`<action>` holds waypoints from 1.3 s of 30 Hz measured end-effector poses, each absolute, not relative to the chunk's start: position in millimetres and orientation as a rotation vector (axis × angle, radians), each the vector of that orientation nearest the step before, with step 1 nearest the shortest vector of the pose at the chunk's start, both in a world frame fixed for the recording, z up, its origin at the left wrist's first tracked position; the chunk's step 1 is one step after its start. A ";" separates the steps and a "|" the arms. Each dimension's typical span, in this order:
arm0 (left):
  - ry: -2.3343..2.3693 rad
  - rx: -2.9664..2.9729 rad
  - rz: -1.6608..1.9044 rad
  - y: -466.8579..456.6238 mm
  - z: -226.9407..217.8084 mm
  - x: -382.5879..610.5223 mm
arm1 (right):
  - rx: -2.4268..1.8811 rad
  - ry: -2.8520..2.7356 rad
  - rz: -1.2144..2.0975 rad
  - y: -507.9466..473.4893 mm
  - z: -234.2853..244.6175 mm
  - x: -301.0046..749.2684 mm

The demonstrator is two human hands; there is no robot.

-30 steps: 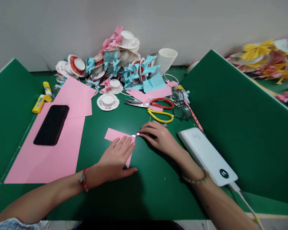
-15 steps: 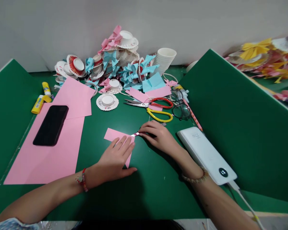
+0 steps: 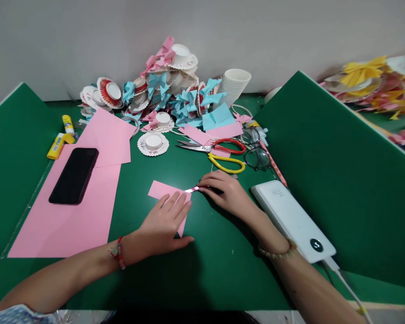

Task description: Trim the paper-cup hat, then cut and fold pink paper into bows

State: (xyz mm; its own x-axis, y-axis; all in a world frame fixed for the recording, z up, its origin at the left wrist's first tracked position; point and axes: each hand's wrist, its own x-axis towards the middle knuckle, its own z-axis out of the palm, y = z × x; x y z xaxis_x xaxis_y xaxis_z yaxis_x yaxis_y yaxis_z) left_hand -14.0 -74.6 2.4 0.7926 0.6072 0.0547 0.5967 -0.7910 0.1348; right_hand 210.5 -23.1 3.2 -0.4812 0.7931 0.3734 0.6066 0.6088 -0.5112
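My left hand (image 3: 165, 223) lies flat with its fingers stretched over a piece of pink paper (image 3: 157, 189), pressing it to the green table. One end of the paper sticks out past the fingertips, and a pointed corner shows below them. Just right of it, my right hand (image 3: 225, 192) is closed in a pinch around a slim craft knife (image 3: 193, 189). Its shiny blade meets the paper's right edge near my left fingertips. The knife's handle is mostly hidden in the fingers.
Scissors (image 3: 227, 146) and glasses (image 3: 257, 157) lie beyond my right hand, a white power bank (image 3: 293, 220) beside that forearm. On the left, a phone (image 3: 74, 175) rests on pink sheets (image 3: 64, 234) near glue sticks (image 3: 56, 146). Paper-cup crafts (image 3: 155, 90) are heaped at the back.
Slightly more of the knife shows between my right fingers and the paper, the right hand having eased a little to the right. My left hand stays on the paper. The whole view shifts slightly.
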 end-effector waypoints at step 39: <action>0.965 2.818 0.151 -74.3 2.9 -13.3 | -1.075 -2.195 0.316 -17.5 -4.8 185.5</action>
State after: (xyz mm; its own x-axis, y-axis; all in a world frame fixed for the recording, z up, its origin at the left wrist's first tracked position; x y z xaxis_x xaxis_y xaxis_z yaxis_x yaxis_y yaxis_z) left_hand -13.3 -74.3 2.9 0.7869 0.6156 0.0436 0.5996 -0.7793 0.1819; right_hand 185.5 -17.5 -4.8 -0.4405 0.7718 0.4586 0.6109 0.6320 -0.4768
